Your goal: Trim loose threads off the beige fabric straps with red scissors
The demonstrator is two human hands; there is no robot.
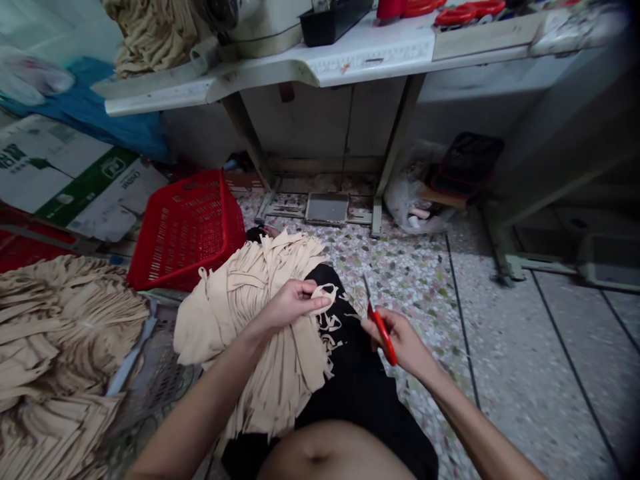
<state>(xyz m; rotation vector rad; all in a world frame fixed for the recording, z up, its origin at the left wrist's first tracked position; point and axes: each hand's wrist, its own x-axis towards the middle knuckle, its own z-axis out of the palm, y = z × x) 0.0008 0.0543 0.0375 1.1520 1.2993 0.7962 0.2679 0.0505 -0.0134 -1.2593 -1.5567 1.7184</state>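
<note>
A large bundle of beige fabric strips (265,287) lies across my lap, over black trousers (360,387). My left hand (297,303) pinches the looped end of one beige fabric strip (327,291) between thumb and fingers, just above the bundle's right edge. To its right, my right hand (393,337) grips a pair of red-handled scissors (383,330), their blades pointing up and away from me. The blades are apart from the strip. Small beige scraps (330,327) are scattered on the dark cloth between my hands.
Ahead stands a white sewing table (375,57) with a black tray (333,23) and more red scissors (470,12). A red plastic basket (187,227) tilts at the left. More beige fabric piles (70,327) lie at far left. A foot pedal (327,207) sits on the speckled floor.
</note>
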